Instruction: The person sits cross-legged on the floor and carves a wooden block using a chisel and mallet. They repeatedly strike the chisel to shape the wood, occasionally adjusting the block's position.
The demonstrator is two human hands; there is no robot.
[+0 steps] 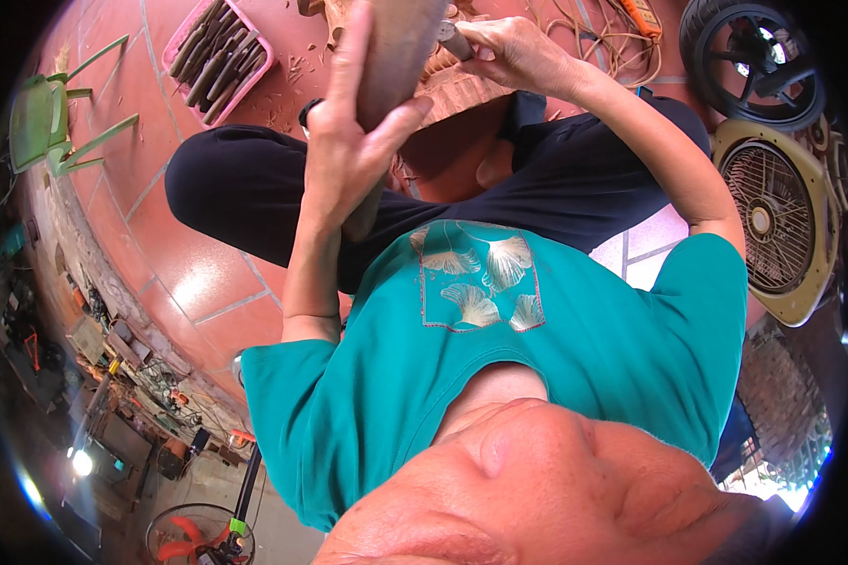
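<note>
My left hand is closed on a thick brown wooden mallet, index finger along its side and thumb across its lower end. What looks like its handle shows below my wrist. My right hand grips a chisel, whose blunt grey end points toward the mallet; the rest of it is hidden. Mallet and chisel end lie close together, and I cannot tell if they touch. Beneath both hands sits a carved piece of light brown wood, partly covered by the mallet and my right hand.
A pink basket of several dark chisels stands at the far left, with wood shavings beside it. Farther left is a green chair. Cords, an orange tool, a wheel and a box fan lie right.
</note>
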